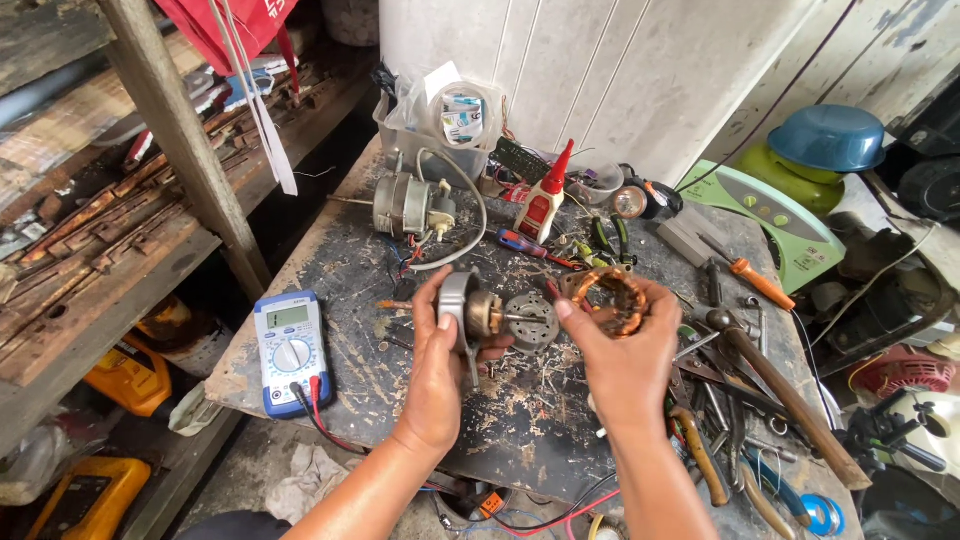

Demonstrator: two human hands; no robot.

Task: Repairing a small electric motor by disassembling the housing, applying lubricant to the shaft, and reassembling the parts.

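Observation:
My left hand (440, 375) grips a grey metal motor end cover with its rotor and shaft (472, 313), held upright above the worn dark workbench (350, 270). A stator ring with copper windings (610, 300) sits in my right hand (625, 350), close to the right of the rotor, apart from it. Just behind the two parts, a round perforated metal plate (533, 322) lies on the bench. A whole fan motor (405, 205) with a white cable rests farther back.
A blue multimeter (290, 350) with red and black leads lies at the bench's left edge. A red-capped glue bottle (543, 200), screwdrivers, pliers and a wooden-handled hammer (790, 400) crowd the right side. A clear plastic tub (440, 125) stands at the back by the white wall. Rusty shelves are on the left.

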